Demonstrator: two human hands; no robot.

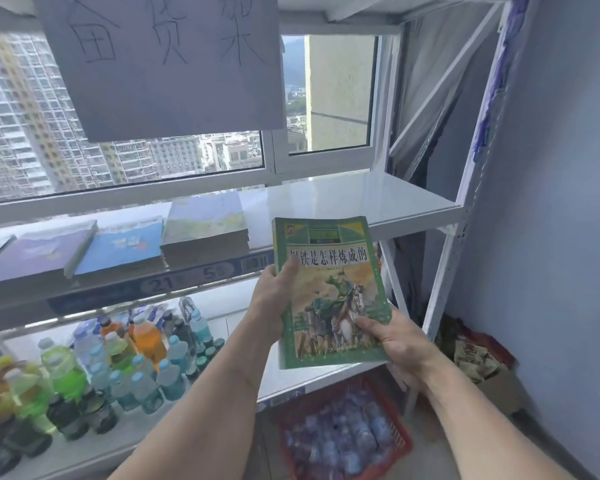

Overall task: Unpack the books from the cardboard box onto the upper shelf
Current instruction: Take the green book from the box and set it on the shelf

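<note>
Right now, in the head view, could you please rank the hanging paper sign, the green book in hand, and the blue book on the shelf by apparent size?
1. Paper sign
2. Green book, though it is nearer the camera
3. Blue book

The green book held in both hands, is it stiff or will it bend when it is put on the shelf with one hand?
The green book looks like a thick paperback, so it probably flexes slightly but should not flop. Left hand and right hand hold opposite edges, and it stays flat. Its glossy cover may be somewhat slippery.
</note>
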